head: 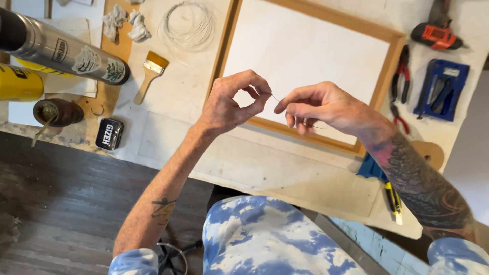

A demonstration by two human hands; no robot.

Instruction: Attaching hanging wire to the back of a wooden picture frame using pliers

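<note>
Head view, nearest first: blue-and-white tie-dyed fabric fills the bottom edge, and both forearms rise from it over the surface [244, 168]. The left hand [232, 102] pinches a fine wire [275, 98] between thumb and forefinger, its grip closed on one end. The right hand [318, 106] closes its fingertips on the same wire just beside it, so the short visible span runs taut between the two hands, above the lower rail of a wooden frame [305, 130] that holds a white panel.

The wire is thin and hard to see. It could slip out of either pinch if the pull grows uneven, or kink where the fingers bend it sharply.

Further off, a coil of wire [186, 24] lies left of the frame, with a paintbrush [148, 74] and crumpled rags [125, 23] nearby. A small brown pot [57, 112] holds something greenish with a stick in it. A blue open case [441, 89] holds dark tools I cannot identify. A steel flask [61, 48] lies capped, contents hidden. Red-handled pliers [401, 76] and an orange drill [437, 33] sit at the far right.
</note>
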